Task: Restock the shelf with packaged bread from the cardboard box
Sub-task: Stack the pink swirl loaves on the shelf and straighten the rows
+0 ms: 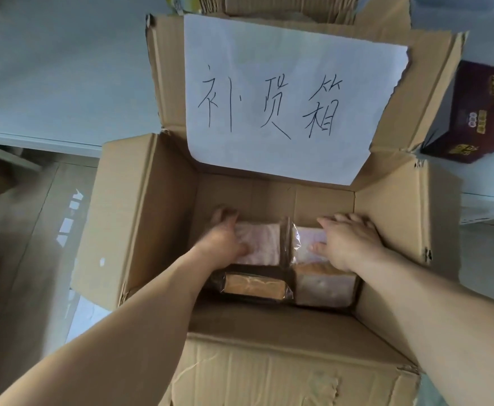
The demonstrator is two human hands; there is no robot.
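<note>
Filling most of the head view, an open cardboard box [140,218] stands with all four flaps spread outward, its far flap carrying a white paper sheet [286,95] with three large handwritten characters in black ink. Behind and to the left of the box lies a pale tabletop [52,71], and at the right edge a dark maroon carton [474,112] with gold print sits well apart from the box's right flap. Two bare forearms reach down into the box from the near side. At the bottom of the box lie four clear-wrapped bread packages in two rows. The left hand [222,238] is curled around the left end of the far-left pale bread package [262,243], fingers over its far edge and thumb on top. The right hand [351,238] lies spread flat, fingers extended, on the far-right bread package [308,240], pressing on it rather than closing round it. Nearer the person, a golden-brown loaf package [254,285] lies at the left and a paler loaf package [325,288] just beside it at the right.
</note>
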